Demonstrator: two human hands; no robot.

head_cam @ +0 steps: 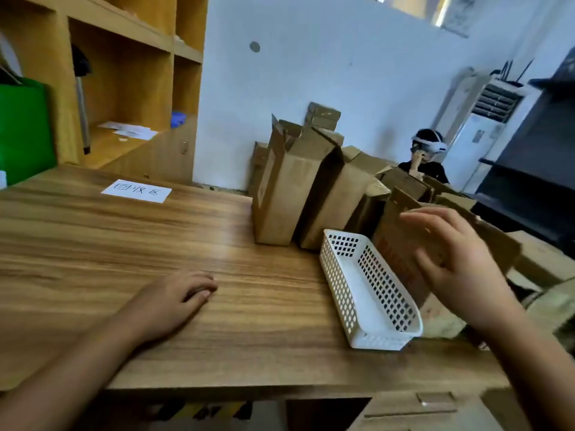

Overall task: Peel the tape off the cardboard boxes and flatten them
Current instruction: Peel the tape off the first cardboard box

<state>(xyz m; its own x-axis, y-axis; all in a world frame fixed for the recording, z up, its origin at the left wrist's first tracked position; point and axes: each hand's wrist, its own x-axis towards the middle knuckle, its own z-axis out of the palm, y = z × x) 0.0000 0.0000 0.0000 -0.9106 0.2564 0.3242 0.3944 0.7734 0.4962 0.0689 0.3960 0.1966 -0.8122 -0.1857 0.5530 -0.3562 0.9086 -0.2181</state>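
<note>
The left hand (174, 303) rests on the table (124, 244), fingers close together. The right hand (451, 259), fingers spread, is at a cardboard box (395, 231) beside the white basket (339, 287).

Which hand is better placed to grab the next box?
Right. The right hand is at the red-printed box beside the white basket; the left hand rests on the table, away from the boxes.

It looked like an office workroom used for sorting: a wood-grain desk (124, 244) carried a handwritten paper label (137, 190), open wooden cubby shelves (124, 73) stood on the left, cardboard boxes (289, 188) were stacked by the white wall (311, 57), and a tall floor-standing air conditioner (485, 126) stood beyond a person (426, 160) wearing a headset.
</note>
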